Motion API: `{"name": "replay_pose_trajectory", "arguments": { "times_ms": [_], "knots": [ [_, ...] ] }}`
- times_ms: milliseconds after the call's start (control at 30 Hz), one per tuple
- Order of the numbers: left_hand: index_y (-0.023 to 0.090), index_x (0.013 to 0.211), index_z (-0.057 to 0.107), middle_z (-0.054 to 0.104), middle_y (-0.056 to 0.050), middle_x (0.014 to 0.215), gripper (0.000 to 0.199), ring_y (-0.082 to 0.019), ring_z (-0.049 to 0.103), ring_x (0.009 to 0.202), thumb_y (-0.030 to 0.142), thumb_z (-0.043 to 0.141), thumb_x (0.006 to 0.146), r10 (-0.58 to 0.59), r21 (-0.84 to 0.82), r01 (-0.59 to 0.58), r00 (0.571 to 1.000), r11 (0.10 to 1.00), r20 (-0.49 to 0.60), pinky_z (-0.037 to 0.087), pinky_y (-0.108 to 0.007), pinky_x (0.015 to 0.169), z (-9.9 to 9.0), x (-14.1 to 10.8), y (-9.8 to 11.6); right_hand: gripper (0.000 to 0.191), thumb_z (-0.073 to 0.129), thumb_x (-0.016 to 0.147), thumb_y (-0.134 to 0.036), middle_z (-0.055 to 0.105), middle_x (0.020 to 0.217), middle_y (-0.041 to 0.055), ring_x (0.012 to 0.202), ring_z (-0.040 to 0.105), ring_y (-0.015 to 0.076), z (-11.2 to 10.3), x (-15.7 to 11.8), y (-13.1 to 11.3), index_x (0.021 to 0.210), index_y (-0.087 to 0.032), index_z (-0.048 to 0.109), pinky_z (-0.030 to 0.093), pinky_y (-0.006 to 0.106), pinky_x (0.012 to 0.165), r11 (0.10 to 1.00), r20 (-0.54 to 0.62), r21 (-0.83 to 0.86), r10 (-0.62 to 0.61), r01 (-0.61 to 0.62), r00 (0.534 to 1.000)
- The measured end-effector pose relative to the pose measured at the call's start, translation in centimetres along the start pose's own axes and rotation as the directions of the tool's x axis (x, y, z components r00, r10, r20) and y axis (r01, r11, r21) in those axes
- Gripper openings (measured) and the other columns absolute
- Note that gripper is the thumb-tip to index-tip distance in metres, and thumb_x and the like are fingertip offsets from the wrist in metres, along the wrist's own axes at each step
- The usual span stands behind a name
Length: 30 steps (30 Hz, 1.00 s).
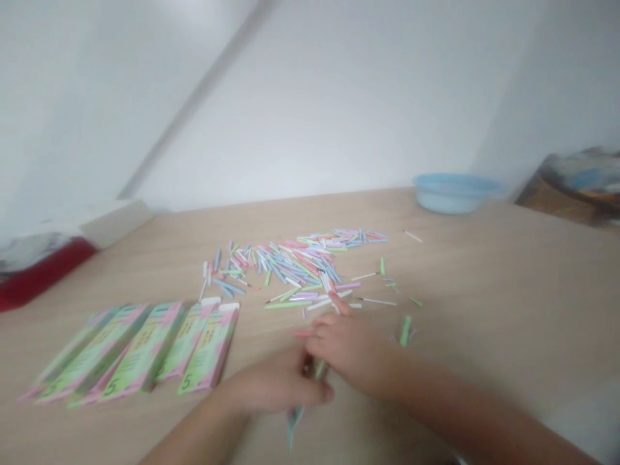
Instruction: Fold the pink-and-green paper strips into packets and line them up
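Note:
My left hand (285, 381) is closed at the near middle of the table, its fingers curled around a pale green stick (320, 369). A pale blue piece (293, 423) pokes out below that hand; motion blur hides whether it is the same item. My right hand (346, 345) is pressed against my left from the right, fingers bent. From its index finger a bundle of thin white sticks (327, 280) with dark tips points forward, a pink piece beside it. Just ahead lies a loose heap of pastel pen-like sticks (290, 261) in pink, blue, green, white and lilac.
Several pink-and-green printed boxes (208, 349) lie in a row at the left. A light blue basin (455, 194) stands at the back right. A green piece (405, 329) lies right of my hands. A red-edged box (48, 271) sits at far left; a white wall rises behind.

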<state>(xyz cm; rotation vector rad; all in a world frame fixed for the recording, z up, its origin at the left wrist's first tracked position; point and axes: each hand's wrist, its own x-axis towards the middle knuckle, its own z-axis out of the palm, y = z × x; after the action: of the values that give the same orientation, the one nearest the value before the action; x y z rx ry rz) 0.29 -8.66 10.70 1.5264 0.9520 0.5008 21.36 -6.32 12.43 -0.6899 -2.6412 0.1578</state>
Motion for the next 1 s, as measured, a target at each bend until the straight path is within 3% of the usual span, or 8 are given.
{"name": "replay_pose_trajectory", "arguments": {
  "times_ms": [67, 167, 233, 300, 467, 633, 867, 1000],
  "knots": [
    [0.016, 0.098, 0.07, 0.072, -0.005, 0.088, 0.03, -0.02, 0.065, 0.081, 0.029, 0.079, 0.074, -0.038, -0.211, 0.018, 0.995, 0.977, -0.092, 0.051, -0.028, 0.069, -0.3, 0.7, -1.4, 0.035, 0.057, 0.095, -0.017, 0.064, 0.139, 0.0069, 0.136, 0.051, 0.03, 1.0, 0.3, 0.5, 0.128, -0.03, 0.064, 0.019, 0.06, 0.126, 0.999, -0.107, -0.032, 0.009, -0.012, 0.994],
    [0.015, 0.105, 0.067, 0.07, -0.004, 0.083, 0.034, -0.015, 0.063, 0.071, 0.039, 0.076, 0.082, -0.073, -0.592, -0.035, 0.985, 0.805, -0.159, 0.049, -0.024, 0.062, -1.2, 0.9, -3.0, 0.046, 0.057, 0.1, -0.026, 0.05, 0.153, 0.0096, 0.148, 0.037, 0.03, 2.9, -0.1, 1.5, 0.145, -0.03, 0.049, 0.024, 0.058, 0.126, 0.986, -0.318, 0.117, 0.148, -0.116, 0.936],
    [0.014, 0.113, 0.067, 0.072, -0.007, 0.092, 0.039, -0.016, 0.067, 0.077, 0.039, 0.076, 0.084, -0.1, -0.735, -0.071, 0.977, 0.674, -0.187, 0.052, -0.025, 0.068, -1.6, 0.9, -3.4, 0.056, 0.06, 0.099, -0.033, 0.046, 0.154, 0.0127, 0.148, 0.039, 0.0288, 3.9, -0.5, 1.9, 0.151, -0.027, 0.04, 0.033, 0.053, 0.123, 0.943, -0.335, 0.302, 0.245, -0.143, 0.91],
    [0.013, 0.115, 0.067, 0.074, -0.01, 0.097, 0.038, -0.019, 0.07, 0.082, 0.037, 0.072, 0.086, -0.117, -0.819, -0.075, 0.978, 0.568, -0.171, 0.055, -0.029, 0.074, -1.7, 0.9, -3.6, 0.061, 0.062, 0.099, -0.036, 0.046, 0.154, 0.0138, 0.145, 0.043, 0.0276, 4.6, -0.9, 1.9, 0.153, -0.025, 0.036, 0.038, 0.049, 0.12, 0.892, -0.272, 0.433, 0.265, -0.129, 0.925],
    [0.007, 0.11, 0.068, 0.075, -0.014, 0.085, 0.037, -0.025, 0.073, 0.078, 0.035, 0.059, 0.088, -0.092, -0.885, -0.08, 0.986, 0.458, -0.136, 0.056, -0.032, 0.07, -0.9, 1.3, -3.7, 0.06, 0.071, 0.093, -0.037, 0.051, 0.145, 0.0123, 0.137, 0.048, 0.0258, 5.3, -0.9, 1.1, 0.146, -0.023, 0.047, 0.039, 0.043, 0.118, 0.845, -0.131, 0.528, 0.182, -0.087, 0.975],
    [0.009, 0.114, 0.067, 0.073, -0.012, 0.081, 0.049, -0.023, 0.072, 0.071, 0.052, 0.054, 0.097, -0.061, -0.911, -0.055, 0.994, 0.409, -0.088, 0.055, -0.032, 0.068, -0.7, 1.4, -4.2, 0.065, 0.074, 0.09, -0.041, 0.043, 0.15, 0.0131, 0.141, 0.045, 0.0254, 6.0, -0.9, 1.1, 0.147, -0.023, 0.049, 0.038, 0.04, 0.119, 0.855, -0.079, 0.51, 0.156, -0.095, 0.985],
    [0.009, 0.098, 0.071, 0.073, -0.014, 0.09, 0.058, -0.025, 0.072, 0.087, 0.064, 0.055, 0.095, 0.088, -0.911, -0.072, 0.995, 0.406, -0.039, 0.055, -0.032, 0.079, 1.0, 1.6, -3.7, 0.046, 0.079, 0.085, -0.037, 0.061, 0.125, 0.0107, 0.118, 0.057, 0.0274, 5.8, -0.5, 0.3, 0.124, -0.02, 0.062, 0.047, 0.043, 0.104, 0.938, -0.212, 0.306, 0.235, -0.164, 0.949],
    [0.009, 0.111, 0.072, 0.074, -0.014, 0.098, 0.06, -0.027, 0.071, 0.101, 0.064, 0.053, 0.096, 0.102, -0.906, -0.113, 0.992, 0.408, -0.078, 0.054, -0.035, 0.091, 1.2, 1.7, -3.3, 0.04, 0.075, 0.09, -0.038, 0.063, 0.122, 0.0111, 0.115, 0.057, 0.0275, 5.8, -0.4, 0.0, 0.122, -0.019, 0.061, 0.046, 0.044, 0.103, 0.961, -0.261, 0.235, 0.205, -0.144, 0.943]
  ]
}}
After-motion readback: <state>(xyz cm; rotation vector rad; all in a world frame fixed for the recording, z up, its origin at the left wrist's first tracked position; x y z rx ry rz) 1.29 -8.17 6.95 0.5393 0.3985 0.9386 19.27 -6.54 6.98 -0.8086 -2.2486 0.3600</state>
